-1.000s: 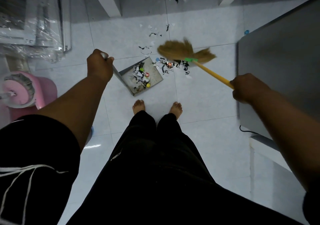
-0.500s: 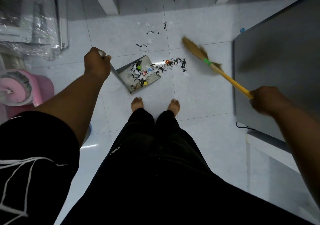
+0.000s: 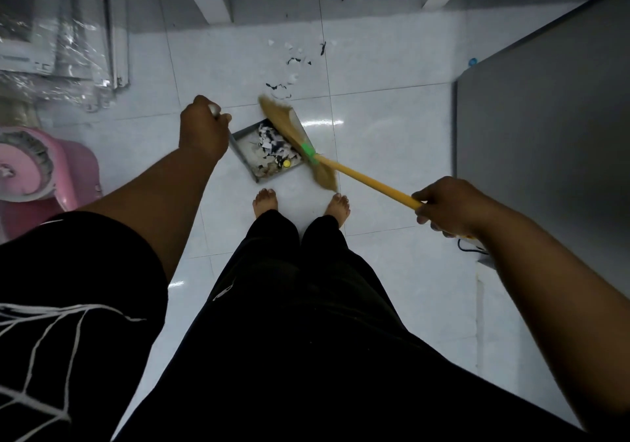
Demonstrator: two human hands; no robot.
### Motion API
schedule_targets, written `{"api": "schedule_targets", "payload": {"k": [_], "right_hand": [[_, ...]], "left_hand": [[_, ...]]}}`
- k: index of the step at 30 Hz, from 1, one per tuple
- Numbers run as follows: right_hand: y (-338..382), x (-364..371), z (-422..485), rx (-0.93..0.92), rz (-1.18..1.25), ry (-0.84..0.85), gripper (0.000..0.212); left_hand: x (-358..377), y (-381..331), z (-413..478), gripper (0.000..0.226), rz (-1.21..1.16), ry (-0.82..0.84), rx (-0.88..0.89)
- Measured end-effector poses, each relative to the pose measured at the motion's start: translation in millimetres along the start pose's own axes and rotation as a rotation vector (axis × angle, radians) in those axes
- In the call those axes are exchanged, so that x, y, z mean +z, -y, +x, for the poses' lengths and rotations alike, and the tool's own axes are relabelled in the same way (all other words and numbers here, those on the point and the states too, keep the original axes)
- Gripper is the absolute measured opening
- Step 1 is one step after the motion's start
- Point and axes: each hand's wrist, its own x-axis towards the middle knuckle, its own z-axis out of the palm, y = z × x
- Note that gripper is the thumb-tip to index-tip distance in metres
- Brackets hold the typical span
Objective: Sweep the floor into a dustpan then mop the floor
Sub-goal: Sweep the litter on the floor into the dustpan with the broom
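Glossy white floor tiles (image 3: 392, 155): left hand (image 3: 204, 131) curls round the dustpan (image 3: 240, 151) handle, right hand (image 3: 450, 206) grips the broom (image 3: 361, 177); paper scraps (image 3: 293, 61) lie beyond.

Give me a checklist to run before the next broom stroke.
1. Left hand grips the dustpan handle: ok.
2. Right hand grips the broom stick: ok.
3. Scraps lie inside the dustpan: ok.
4. Dustpan lip flush on the floor: cannot tell, the bristles cover it.
5. Floor beyond the dustpan swept: not ok, loose bits lie there.
6. Feet apart from the bristles: ok, though the right foot is close.
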Motion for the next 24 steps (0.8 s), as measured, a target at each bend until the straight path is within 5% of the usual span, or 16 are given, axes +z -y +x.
{"api": "schedule_targets", "payload": {"k": [8,20,24], "right_hand": [[-14,-52,-67,-0.035,-0.212,-0.094,0.029],[-6,-76,-50,0.018,-0.14,-0.173,0.025],[2,-72,-40,0.01,-0.133,-0.167,0.019]], "left_hand": [[-23,23,-6,0.016,-0.073,-0.034,-0.098],[-108,69,-39,0.014,-0.267,-0.153,-0.231],[-73,40,-43,0.016,-0.294,-0.156,-0.179]]}}
